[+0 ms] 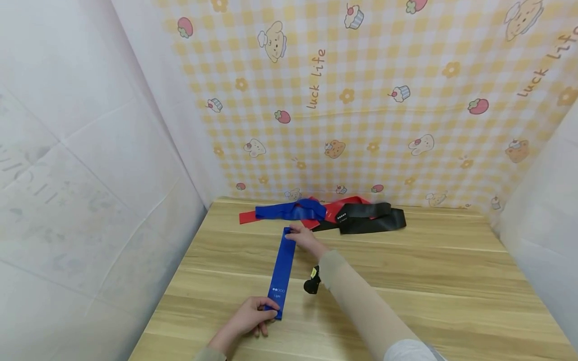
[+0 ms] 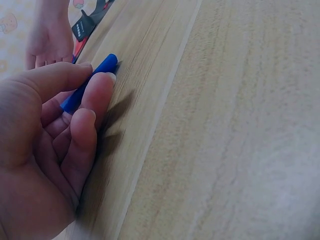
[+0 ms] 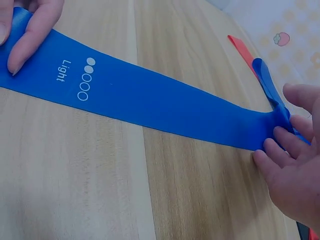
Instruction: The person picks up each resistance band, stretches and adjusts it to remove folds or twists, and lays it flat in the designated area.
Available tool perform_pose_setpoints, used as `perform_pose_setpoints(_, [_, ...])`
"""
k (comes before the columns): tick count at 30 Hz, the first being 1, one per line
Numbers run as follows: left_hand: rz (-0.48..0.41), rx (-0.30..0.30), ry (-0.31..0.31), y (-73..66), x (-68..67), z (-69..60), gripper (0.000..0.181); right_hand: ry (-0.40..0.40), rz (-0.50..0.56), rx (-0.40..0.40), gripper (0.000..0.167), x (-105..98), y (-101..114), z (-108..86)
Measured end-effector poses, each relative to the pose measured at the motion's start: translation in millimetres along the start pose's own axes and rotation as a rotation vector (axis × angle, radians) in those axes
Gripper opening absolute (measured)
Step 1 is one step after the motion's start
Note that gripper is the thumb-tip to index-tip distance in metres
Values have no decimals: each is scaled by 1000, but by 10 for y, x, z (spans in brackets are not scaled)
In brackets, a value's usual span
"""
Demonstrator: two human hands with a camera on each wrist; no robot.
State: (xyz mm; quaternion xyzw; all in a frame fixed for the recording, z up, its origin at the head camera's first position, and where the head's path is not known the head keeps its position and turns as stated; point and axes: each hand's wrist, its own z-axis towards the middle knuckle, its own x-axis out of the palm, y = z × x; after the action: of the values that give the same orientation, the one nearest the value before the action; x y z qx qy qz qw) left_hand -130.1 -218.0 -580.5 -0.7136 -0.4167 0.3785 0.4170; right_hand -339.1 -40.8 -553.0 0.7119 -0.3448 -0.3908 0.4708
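Pointing lengthwise forward, the blue band [image 1: 282,265] slants slightly right.

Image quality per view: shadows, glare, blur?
Left wrist: dark shadows beside the left hand, tabletop pale and washed out at lower right; right wrist: the blue band's "Light" print reads clearly, patterned cloth looks soft; head: that print is small, hard to read.

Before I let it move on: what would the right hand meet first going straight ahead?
Likely the rear blue band, lying ahead of the right hand; the head view leaves depth unclear.
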Motion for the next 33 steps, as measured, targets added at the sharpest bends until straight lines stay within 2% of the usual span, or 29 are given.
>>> perform_pose_setpoints(6, [-4,8,-2,-1,2,1,15,19,0,3,57,-2,4,-15])
perform_pose_setpoints(12, [-16,19,0,-22,5,-6,18,45,-39,41,43,-14,10,-44])
perform_pose_setpoints(16, [-31,4,-3,-38,11,-13,21,65,-50,59,36,-20,1,-44])
perform_pose_setpoints(25, [26,36,-30,-24,14,-38,26,83,-61,47,35,-30,-5,-53])
perform_pose_setpoints(33, [26,-33,-16,-65,-41,-61,28,58,-37,59,33,-2,-11,-59])
